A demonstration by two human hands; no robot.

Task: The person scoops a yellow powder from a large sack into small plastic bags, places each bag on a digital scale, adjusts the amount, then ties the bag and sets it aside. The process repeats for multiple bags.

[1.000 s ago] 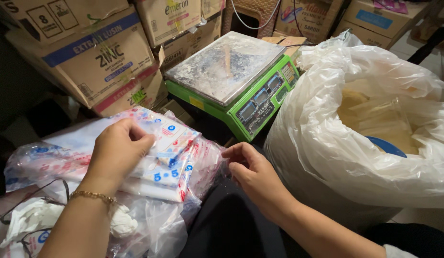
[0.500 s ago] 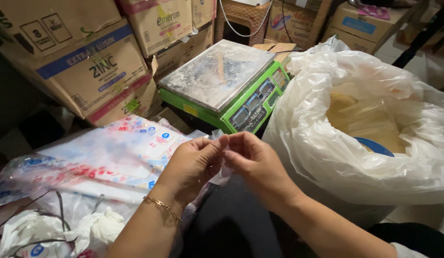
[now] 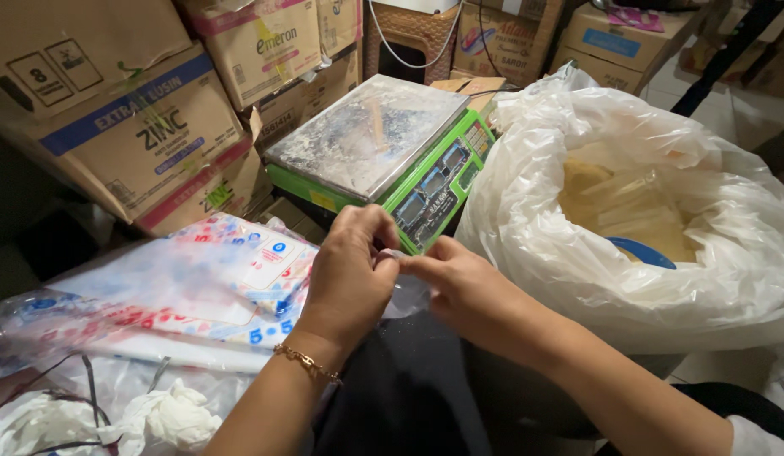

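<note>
Both hands now meet over the lap: left hand [image 3: 351, 268] off the printed bag stack [image 3: 181, 291], right hand [image 3: 459, 283] joined — fingers pinched together on a thin clear bag [image 3: 406, 291], before the green scale [image 3: 383, 148].

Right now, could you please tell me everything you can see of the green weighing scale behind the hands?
The weighing scale is a boxy green body under a flat, square metal pan that looks dull and dusted with pale powder. Its sloping front holds small display windows and a keypad. It sits level, turned at an angle, among cardboard boxes, with the big white plastic sack pressed against its right corner. Nothing lies on the pan. Both hands, left and right, work just in front without touching it.
</note>
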